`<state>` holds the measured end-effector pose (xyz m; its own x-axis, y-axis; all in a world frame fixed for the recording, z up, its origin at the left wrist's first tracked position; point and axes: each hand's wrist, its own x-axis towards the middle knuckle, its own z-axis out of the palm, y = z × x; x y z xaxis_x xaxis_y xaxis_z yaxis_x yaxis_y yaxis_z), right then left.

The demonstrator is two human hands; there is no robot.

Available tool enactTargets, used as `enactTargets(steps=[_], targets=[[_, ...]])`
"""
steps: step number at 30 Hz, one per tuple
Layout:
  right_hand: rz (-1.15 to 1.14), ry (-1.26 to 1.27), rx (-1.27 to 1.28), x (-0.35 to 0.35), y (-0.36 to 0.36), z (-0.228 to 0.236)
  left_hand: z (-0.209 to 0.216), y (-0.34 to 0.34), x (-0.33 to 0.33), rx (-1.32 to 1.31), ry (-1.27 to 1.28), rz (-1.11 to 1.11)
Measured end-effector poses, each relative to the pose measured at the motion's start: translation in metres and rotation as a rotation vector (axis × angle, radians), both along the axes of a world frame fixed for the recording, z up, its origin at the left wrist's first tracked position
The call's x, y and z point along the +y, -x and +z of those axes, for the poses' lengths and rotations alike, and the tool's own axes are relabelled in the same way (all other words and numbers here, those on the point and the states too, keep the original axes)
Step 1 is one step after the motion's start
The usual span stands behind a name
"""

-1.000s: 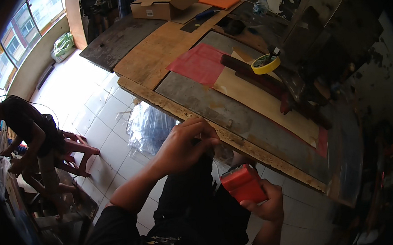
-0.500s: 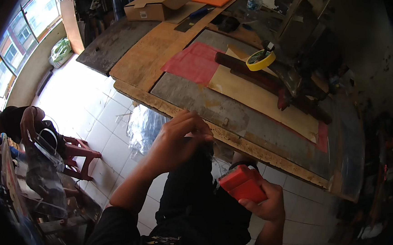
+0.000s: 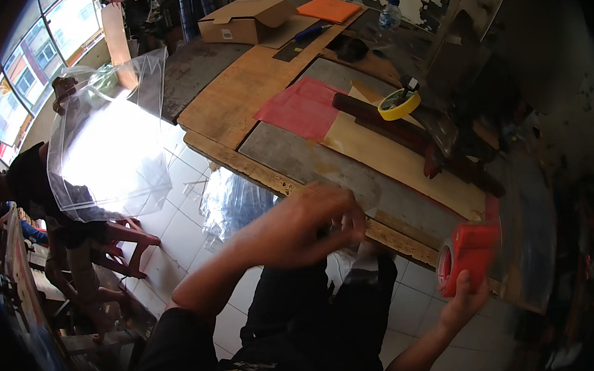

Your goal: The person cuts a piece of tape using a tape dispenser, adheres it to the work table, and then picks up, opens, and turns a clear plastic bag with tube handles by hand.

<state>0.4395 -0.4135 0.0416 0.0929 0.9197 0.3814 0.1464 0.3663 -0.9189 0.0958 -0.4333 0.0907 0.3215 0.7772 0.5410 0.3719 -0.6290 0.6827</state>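
Note:
A red tape dispenser (image 3: pixel 470 248) is gripped in my right hand (image 3: pixel 465 299), thumb along its near side, above the right part of the table's front edge. On its left side a round roll shows. My left hand (image 3: pixel 313 226) hovers at the table's front edge, over my lap. Its fingers curl in toward the thumb, slightly smeared, and whatever is between them is too small to make out. Beyond it on the worktable (image 3: pixel 288 151) lie a pink sheet (image 3: pixel 303 108) and a long tan sheet (image 3: pixel 385 165).
A dark bar (image 3: pixel 375 116) crosses the sheets, with a yellow tape roll (image 3: pixel 399 104) by it. A cardboard box (image 3: pixel 244 22) and orange sheet (image 3: pixel 329 9) sit far back. At left, another person (image 3: pixel 28 180) holds up a clear plastic bag (image 3: pixel 111 143). Clear plastic (image 3: pixel 233 202) lies below the table.
My right hand has swung up and right with the tape dispenser, which is turned. My left hand has moved right and slightly down. The other person has raised a clear plastic bag.

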Motion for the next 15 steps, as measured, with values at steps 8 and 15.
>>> enactTargets(steps=[8,15], targets=[[0.049,0.063,-0.055,-0.004,0.008,-0.013,-0.047,0.085,0.155,0.192,0.330,0.215],[0.036,0.050,-0.033,-0.005,0.010,-0.011,-0.075,0.092,0.177,0.320,0.314,0.287]])
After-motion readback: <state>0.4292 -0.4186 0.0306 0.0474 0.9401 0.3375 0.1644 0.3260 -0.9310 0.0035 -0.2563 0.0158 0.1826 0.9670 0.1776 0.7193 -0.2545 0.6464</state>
